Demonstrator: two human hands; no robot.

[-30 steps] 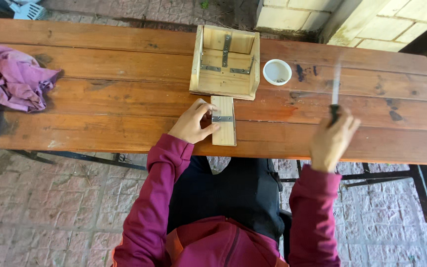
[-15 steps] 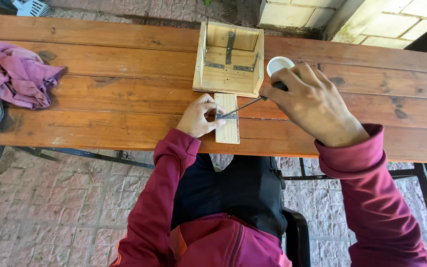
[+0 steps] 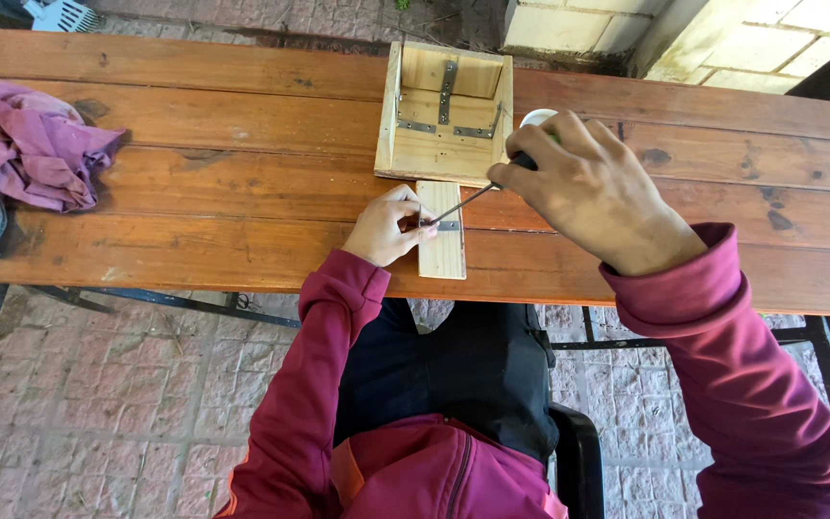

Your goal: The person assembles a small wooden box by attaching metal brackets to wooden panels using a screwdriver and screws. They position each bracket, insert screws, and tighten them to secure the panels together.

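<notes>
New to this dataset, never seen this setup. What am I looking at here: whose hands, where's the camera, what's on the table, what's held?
There is no machine: a person in a maroon jacket, seated, works with bare hands. The one camera sits on their head, looking down. A wooden table carries an open wooden box with metal brackets inside, a small wooden board, a white cup mostly hidden behind the right hand, and crumpled purple cloth. The left hand steadies the board and a small metal bracket on it. The right hand grips a screwdriver, tip at that bracket.
</notes>
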